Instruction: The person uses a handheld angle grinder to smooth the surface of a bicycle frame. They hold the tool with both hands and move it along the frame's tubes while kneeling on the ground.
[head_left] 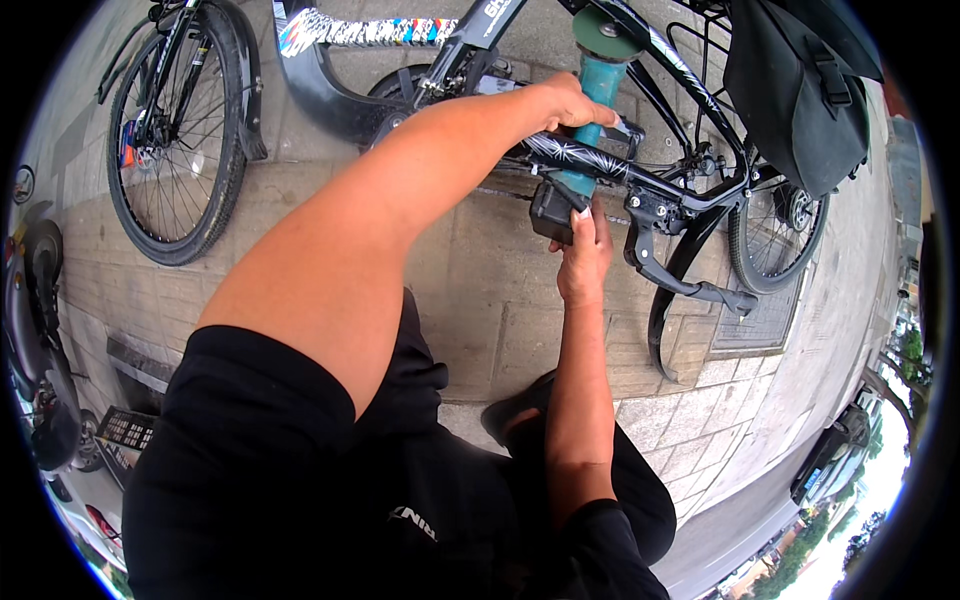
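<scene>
A teal power tool (pixel 603 78) with a green disc (pixel 607 32) at its upper end passes behind a black, white-patterned bicycle frame tube (pixel 620 168). My left hand (pixel 572 108) is at the tool's body just above that tube, index finger reaching across the teal casing; its other fingers are curled, and what they hold is partly hidden. My right hand (pixel 585 245) is closed round the tool's lower end at its black battery block (pixel 550 208). A chain and a black kickstand (pixel 645 255) are beside it.
Another bicycle's wheel (pixel 222 180) stands at the left, beside scooters (pixel 40 330) and a black crate (pixel 120 445). A black pannier bag (pixel 795 100) hangs over the rear wheel at the right. Paving (pixel 500 330) lies underneath; a parked car (pixel 835 450) is at far right.
</scene>
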